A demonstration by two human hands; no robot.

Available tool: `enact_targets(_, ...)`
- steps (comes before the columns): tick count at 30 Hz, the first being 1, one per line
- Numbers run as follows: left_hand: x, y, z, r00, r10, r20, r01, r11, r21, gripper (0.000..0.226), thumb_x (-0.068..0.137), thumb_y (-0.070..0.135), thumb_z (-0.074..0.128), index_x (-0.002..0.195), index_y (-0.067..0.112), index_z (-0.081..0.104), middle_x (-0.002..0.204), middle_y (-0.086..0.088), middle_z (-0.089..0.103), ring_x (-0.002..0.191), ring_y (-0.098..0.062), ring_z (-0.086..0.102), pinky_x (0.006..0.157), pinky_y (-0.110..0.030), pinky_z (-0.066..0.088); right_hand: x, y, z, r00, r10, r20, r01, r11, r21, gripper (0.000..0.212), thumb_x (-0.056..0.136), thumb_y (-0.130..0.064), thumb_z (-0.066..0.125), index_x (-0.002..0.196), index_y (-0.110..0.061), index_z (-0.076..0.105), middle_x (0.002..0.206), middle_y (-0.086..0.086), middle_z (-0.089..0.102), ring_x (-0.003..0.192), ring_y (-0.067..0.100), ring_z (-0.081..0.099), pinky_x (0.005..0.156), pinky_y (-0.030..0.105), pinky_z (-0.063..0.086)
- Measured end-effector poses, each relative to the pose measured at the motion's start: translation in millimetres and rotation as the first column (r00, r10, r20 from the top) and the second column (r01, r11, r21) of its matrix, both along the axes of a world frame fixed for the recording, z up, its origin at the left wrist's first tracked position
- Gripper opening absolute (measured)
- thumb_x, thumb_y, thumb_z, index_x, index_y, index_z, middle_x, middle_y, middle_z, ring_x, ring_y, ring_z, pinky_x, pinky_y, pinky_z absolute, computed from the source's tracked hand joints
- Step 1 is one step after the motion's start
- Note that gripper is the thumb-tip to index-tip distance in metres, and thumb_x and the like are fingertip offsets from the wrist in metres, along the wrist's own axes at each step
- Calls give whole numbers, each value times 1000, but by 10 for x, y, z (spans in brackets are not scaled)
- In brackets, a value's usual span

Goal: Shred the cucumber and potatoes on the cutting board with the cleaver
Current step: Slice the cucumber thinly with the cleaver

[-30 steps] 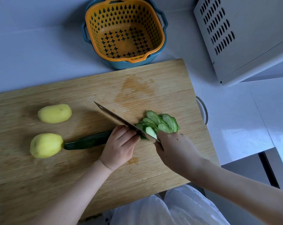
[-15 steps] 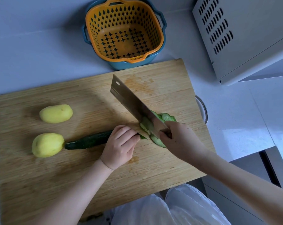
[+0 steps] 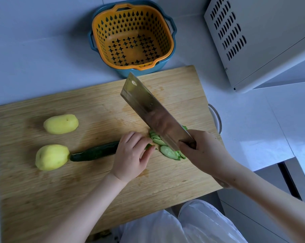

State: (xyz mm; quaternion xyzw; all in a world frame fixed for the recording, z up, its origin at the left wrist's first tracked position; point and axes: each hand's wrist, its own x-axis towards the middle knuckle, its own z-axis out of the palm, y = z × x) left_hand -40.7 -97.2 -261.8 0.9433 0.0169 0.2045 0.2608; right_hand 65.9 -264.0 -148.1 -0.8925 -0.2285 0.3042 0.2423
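Wooden cutting board point(image 3: 43, 190) lying on a pale surface point(image 3: 34, 50), seen from above. At the board's left lie two peeled yellow potatoes, whole and apart from each other: the far potato point(image 3: 61, 124) and the near potato point(image 3: 51, 157). The dark green cucumber point(image 3: 95, 153) lies lengthwise across the board's middle, its uncut tip touching or just beside the near potato. Its other end passes under the left hand point(image 3: 132, 155), whose grip is closed over the cucumber, fingers curled on top and thumb stretched toward the cut end. Behind the board, on the surface, stands an orange perforated colander point(image 3: 132, 37) nested in a blue bowl point(image 3: 93, 41); the bowl's near side touches or slightly overlaps the board's far edge. The cleaver point(image 3: 153, 113) is tilted with its broad flat face turned up toward the camera, the far corner reaching to the board's far edge and the heel over the cut pieces. Whether its edge meets the board cannot be told. Pale green cucumber slices point(image 3: 167, 151) lie fanned just right of the left hand, partly hidden by the blade. The right hand point(image 3: 204, 151) holds the cleaver, its grip closed round the handle, which the fingers cover. A metal ring point(image 3: 216, 118) shows at the board's right edge. At the far right stands a white vented appliance point(image 3: 262, 41). White clothing point(image 3: 183, 225) fills the lower edge.
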Motion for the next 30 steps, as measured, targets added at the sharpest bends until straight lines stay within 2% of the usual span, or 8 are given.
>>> enact_targets(6, 118, -61, 35, 992, 94, -82, -94, 996, 15, 30, 89, 35, 60, 97, 8, 69, 92, -6, 64, 87, -24, 57, 79, -37, 46, 47, -14, 0, 997, -42, 66, 41, 999, 20, 31, 89, -19, 50, 63, -9, 37, 55, 4, 38, 50, 15, 29, 47, 26, 25)
enact_targets(9, 179, -94, 56, 985, 90, -146, -78, 993, 87, 35, 89, 43, 56, 103, 14, 70, 94, -3, 65, 89, -24, 56, 77, -39, 46, 72, -41, 3, 998, -35, 59, 33, 999, 38, 30, 88, -19, 51, 66, -2, 41, 55, 6, 39, 49, 15, 30, 48, 28, 26)
enact_targets(12, 282, -174, 118, 973, 110, -202, -87, 989, 121, 28, 88, 42, 57, 93, 19, 72, 86, 1, 65, 82, -23, 57, 72, -37, 42, 77, -56, -19, 998, -58, 23, 57, 997, 60, 29, 88, -19, 52, 68, -1, 44, 54, 4, 40, 49, 15, 32, 48, 29, 28)
enact_targets(15, 361, -220, 134, 968, 130, -214, -121, 991, 56, 11, 79, 29, 73, 84, 20, 74, 80, 1, 65, 76, -23, 58, 72, -35, 38, 72, -72, -42, 994, -105, -10, 106, 992, 67, 27, 88, -18, 53, 69, 0, 47, 52, 1, 42, 47, 16, 37, 47, 30, 34)
enact_targets(20, 393, -152, 182, 943, 112, -313, -127, 991, -28, 19, 69, 22, 83, 86, 24, 75, 80, 5, 66, 77, -23, 61, 75, -34, 33, 116, -159, -11, 963, -211, 165, 202, 977, 73, 38, 87, -17, 55, 57, -13, 32, 45, -4, 31, 42, 14, 27, 41, 20, 23)
enact_targets(23, 438, -107, 214, 932, 95, -351, -120, 991, -50, 24, 72, 31, 80, 94, 23, 72, 83, 5, 67, 83, -23, 61, 78, -35, 33, 133, -228, 91, 950, -232, 211, 211, 970, 116, 37, 88, -16, 55, 58, -8, 34, 46, -1, 30, 43, 16, 25, 42, 24, 21)
enact_targets(26, 393, -39, 230, 958, 79, -274, -103, 992, -74, 25, 80, 42, 67, 92, 20, 71, 81, 4, 66, 79, -19, 60, 75, -35, 41, 57, -295, 113, 960, -155, 235, 133, 985, 108, 37, 88, -17, 57, 58, -12, 34, 45, -2, 30, 41, 17, 26, 42, 28, 23)
enact_targets(30, 123, 117, 208, 994, 103, -30, -105, 992, -72, 20, 84, 26, 62, 79, 9, 72, 80, -3, 66, 81, -21, 56, 73, -38, 47, -183, -342, 4, 913, 100, 396, -97, 995, -27, 25, 81, -14, 65, 66, -19, 46, 42, -6, 37, 34, 16, 34, 36, 26, 29)
